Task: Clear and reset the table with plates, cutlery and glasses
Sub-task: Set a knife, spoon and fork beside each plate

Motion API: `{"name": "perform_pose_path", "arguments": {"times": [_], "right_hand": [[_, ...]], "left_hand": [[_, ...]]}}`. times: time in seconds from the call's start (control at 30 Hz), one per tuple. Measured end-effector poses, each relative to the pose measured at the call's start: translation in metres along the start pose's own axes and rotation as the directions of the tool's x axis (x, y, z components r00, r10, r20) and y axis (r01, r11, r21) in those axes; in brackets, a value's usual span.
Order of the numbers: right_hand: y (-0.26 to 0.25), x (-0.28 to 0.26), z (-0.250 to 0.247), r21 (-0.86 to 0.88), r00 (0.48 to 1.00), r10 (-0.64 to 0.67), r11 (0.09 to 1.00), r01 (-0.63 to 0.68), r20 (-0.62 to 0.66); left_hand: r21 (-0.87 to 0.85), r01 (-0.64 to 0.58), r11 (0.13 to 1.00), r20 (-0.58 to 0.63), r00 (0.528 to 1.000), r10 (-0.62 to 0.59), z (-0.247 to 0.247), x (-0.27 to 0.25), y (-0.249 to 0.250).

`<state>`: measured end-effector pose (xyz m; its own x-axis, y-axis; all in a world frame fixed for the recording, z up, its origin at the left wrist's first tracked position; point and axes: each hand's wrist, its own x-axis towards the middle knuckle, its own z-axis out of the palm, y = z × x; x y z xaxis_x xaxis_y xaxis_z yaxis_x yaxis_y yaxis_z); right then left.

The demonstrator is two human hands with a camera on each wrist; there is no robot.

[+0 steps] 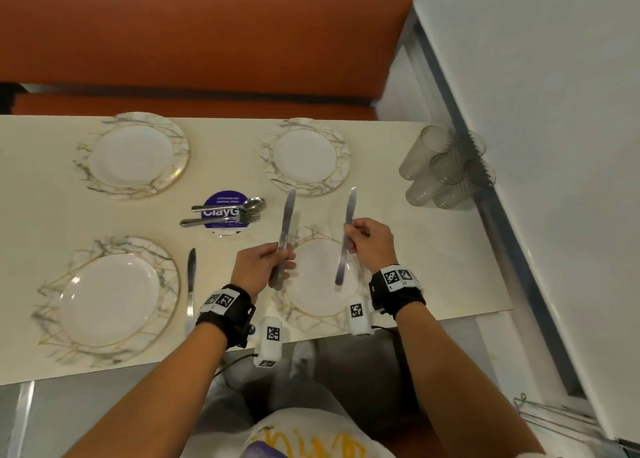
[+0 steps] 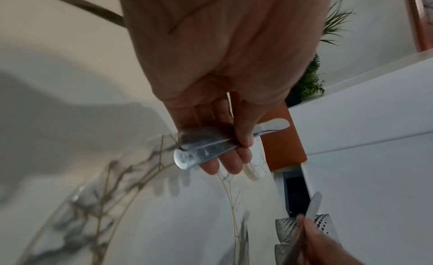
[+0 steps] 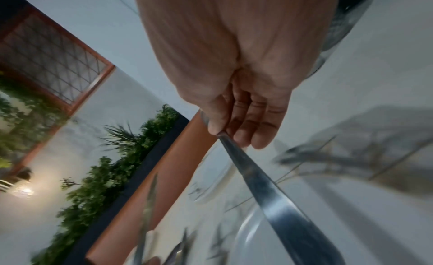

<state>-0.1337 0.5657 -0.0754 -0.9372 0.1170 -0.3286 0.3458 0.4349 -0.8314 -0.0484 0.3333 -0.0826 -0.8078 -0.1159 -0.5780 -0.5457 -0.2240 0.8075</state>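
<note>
Over the near right plate (image 1: 304, 314), my left hand (image 1: 282, 253) grips a table knife (image 1: 288, 215) by its handle, blade pointing away from me. In the left wrist view the left hand (image 2: 234, 154) curls round the handle (image 2: 201, 152), and a second knife seems to lie against it. My right hand (image 1: 353, 230) pinches another knife (image 1: 343, 263) near its middle, also blade up, a little above the plate. The right wrist view shows the right hand (image 3: 225, 133) with thumb and fingers on that knife (image 3: 269, 195).
One knife (image 1: 190, 284) lies to the right of the near left plate (image 1: 114, 246). Two far plates (image 1: 173, 180) (image 1: 277, 177) sit near the orange bench (image 1: 207, 42). A spoon and forks (image 1: 239, 211) rest on a purple coaster. Several glasses (image 1: 443, 166) cluster at the table's right end.
</note>
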Motion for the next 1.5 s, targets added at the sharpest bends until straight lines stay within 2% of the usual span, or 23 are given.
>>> {"name": "perform_pose_path", "arguments": {"times": [0.03,0.17,0.33,0.43,0.7,0.77,0.8,0.87,0.93,1.03,1.5], "right_hand": [[0.019,0.013,-0.028,-0.07,1.0,0.001,0.998,-0.001,0.001],[0.054,0.025,-0.059,-0.269,1.0,0.009,0.963,-0.012,-0.012],[0.093,0.029,-0.078,-0.397,0.999,0.046,0.917,-0.035,0.018],[0.105,0.028,-0.078,-0.416,0.998,0.051,0.909,-0.03,0.04],[0.12,0.03,-0.081,-0.37,0.997,0.071,0.927,-0.068,-0.006],[0.12,0.028,-0.083,-0.444,1.0,-0.004,0.896,0.011,0.016],[0.12,0.026,-0.085,-0.517,0.995,-0.085,0.85,0.1,0.052],[0.122,0.023,-0.091,-0.638,0.956,-0.223,0.712,0.292,0.189],[0.124,0.02,-0.096,-0.671,0.923,-0.238,0.634,0.384,0.303],[0.127,0.014,-0.097,-0.684,0.903,-0.242,0.591,0.428,0.356],[0.121,0.006,-0.08,-0.662,0.88,-0.25,0.584,0.47,0.404]], "left_hand": [[-0.02,0.003,1.0,-0.026,1.0,-0.003,0.024,0.003,-0.008],[-0.011,-0.006,1.0,-0.099,0.995,0.005,0.036,0.004,-0.011],[0.064,0.014,0.998,-0.149,0.989,-0.004,0.056,0.01,-0.02],[0.079,0.034,0.996,-0.153,0.988,-0.022,0.062,0.015,-0.023],[0.085,0.038,0.996,-0.174,0.984,-0.023,0.072,0.017,-0.019],[0.092,0.038,0.995,-0.176,0.984,-0.021,0.073,0.017,-0.017],[0.097,0.039,0.994,-0.179,0.984,-0.022,0.074,0.016,-0.016],[0.1,0.043,0.994,-0.183,0.983,-0.024,0.074,0.015,-0.016],[0.105,0.048,0.993,-0.186,0.982,-0.028,0.074,0.015,-0.015],[0.093,0.05,0.994,-0.186,0.982,-0.032,0.074,0.016,-0.017],[0.037,0.053,0.998,-0.159,0.986,-0.046,0.077,0.016,-0.018]]}}
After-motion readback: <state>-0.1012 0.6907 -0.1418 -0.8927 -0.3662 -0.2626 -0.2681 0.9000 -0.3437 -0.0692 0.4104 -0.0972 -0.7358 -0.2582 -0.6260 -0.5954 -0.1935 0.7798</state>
